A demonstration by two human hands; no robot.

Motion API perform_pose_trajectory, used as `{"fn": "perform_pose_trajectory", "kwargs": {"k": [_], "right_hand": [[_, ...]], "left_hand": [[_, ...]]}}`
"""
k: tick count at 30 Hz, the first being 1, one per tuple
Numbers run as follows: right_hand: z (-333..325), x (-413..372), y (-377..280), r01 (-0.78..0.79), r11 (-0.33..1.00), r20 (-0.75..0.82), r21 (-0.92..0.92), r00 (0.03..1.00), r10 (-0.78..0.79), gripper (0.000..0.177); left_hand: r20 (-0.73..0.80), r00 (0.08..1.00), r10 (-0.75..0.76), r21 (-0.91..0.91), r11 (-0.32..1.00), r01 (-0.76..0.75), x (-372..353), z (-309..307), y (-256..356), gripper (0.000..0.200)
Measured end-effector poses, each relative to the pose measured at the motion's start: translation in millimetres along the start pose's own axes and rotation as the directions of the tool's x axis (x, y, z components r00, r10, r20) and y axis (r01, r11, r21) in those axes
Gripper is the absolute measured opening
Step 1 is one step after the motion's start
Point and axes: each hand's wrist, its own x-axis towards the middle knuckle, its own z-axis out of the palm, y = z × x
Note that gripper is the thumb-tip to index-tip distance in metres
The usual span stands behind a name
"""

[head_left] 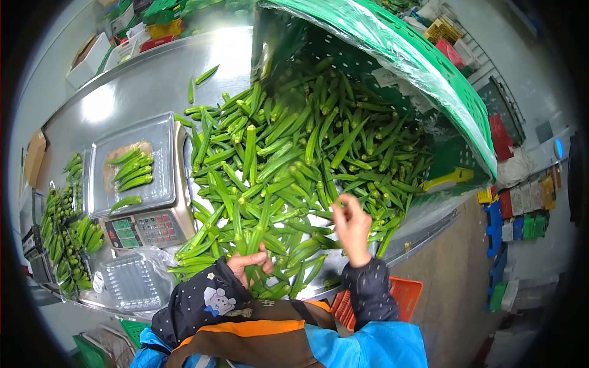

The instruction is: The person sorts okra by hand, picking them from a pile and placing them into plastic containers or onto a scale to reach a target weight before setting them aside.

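A big heap of green okra point(276, 147) spreads over the steel table and into a tipped green crate point(472, 116) lined with clear plastic. My left hand point(250, 265), low in the middle, is closed around several okra pods point(253, 236) pointing up and away from me. To its right, my right hand point(351, 224) hovers at the near edge of the heap, thumb and fingers curled together. Whatever may be between those fingertips is hidden. Left of the heap, a digital scale point(161, 228) bears a clear plastic tray point(165, 144) with several okra point(132, 165) in it.
Filled okra packs point(58, 233) stand at the left end of the steel table point(147, 80). An empty clear tray point(132, 279) lies before the scale. A red crate point(405, 297) sits below, near my right sleeve. Crates and boxes line the background.
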Motion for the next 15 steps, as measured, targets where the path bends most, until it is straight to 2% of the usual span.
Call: {"fn": "perform_pose_trajectory", "kwargs": {"k": [1, 2, 3, 6, 7, 8, 9, 10, 12, 13, 15], "right_hand": [[-5.0, 14.5, 10.1, -0.117, 0.989, -0.008, -0.088, 0.993, 0.117, 0.018], [-3.2, 26.2, 25.5, -0.068, 0.975, -0.017, -0.212, 0.998, 0.066, 0.016], [2.5, 33.4, 42.2, -0.019, 0.943, -0.019, -0.333, 1.000, 0.013, 0.014], [19.3, 39.0, 78.7, -0.046, 0.944, -0.042, -0.325, 0.999, 0.034, 0.010], [27.8, 31.3, 86.2, -0.016, 0.983, -0.115, -0.184, 0.993, -0.005, 0.006], [29.6, 19.8, 71.3, -0.149, 0.989, -0.073, 0.007, 0.986, 0.149, 0.005], [33.0, 3.2, 53.0, -0.284, 0.940, 0.010, 0.191, 0.958, 0.287, 0.005], [37.9, -20.5, 37.5, -0.308, 0.899, 0.066, 0.312, 0.951, 0.303, 0.006], [37.1, -65.1, -11.2, -0.368, 0.780, 0.263, 0.506, 0.927, 0.267, 0.008], [31.7, -83.7, -42.2, -0.413, 0.704, 0.389, 0.577, 0.898, 0.208, 0.013], [35.2, -115.0, -75.2, -0.491, 0.589, 0.511, 0.642, 0.847, 0.148, 0.024]], "left_hand": [[0.003, 1.000, -0.010, 0.008, 1.000, 0.010, -0.6, -5.0, 1.2, 0.030], [-0.003, 1.000, 0.007, 0.097, 0.995, -0.006, -3.2, -4.1, 3.7, 0.027], [-0.003, 1.000, 0.009, 0.098, 0.995, -0.009, -5.9, -0.7, 4.6, 0.027], [-0.015, 1.000, 0.013, 0.101, 0.995, -0.011, -10.0, 8.1, 8.1, 0.033], [0.003, 1.000, -0.011, 0.065, 0.998, 0.011, -11.1, 8.9, 9.9, 0.039], [0.014, 1.000, -0.028, 0.025, 0.999, 0.027, -14.1, 8.2, 11.7, 0.046], [0.002, 1.000, -0.006, 0.018, 1.000, 0.006, -15.4, 8.7, 14.1, 0.046], [0.005, 1.000, -0.014, 0.033, 0.999, 0.014, -12.5, 11.4, 17.4, 0.054], [0.025, 1.000, -0.015, 0.054, 0.998, 0.013, -5.9, 10.6, 18.9, 0.069], [0.035, 0.999, 0.007, 0.034, 0.999, -0.008, -4.5, 12.6, 17.7, 0.069], [0.096, 0.994, 0.054, 0.010, 0.998, -0.055, 2.3, 0.7, 10.3, 0.066]]}}
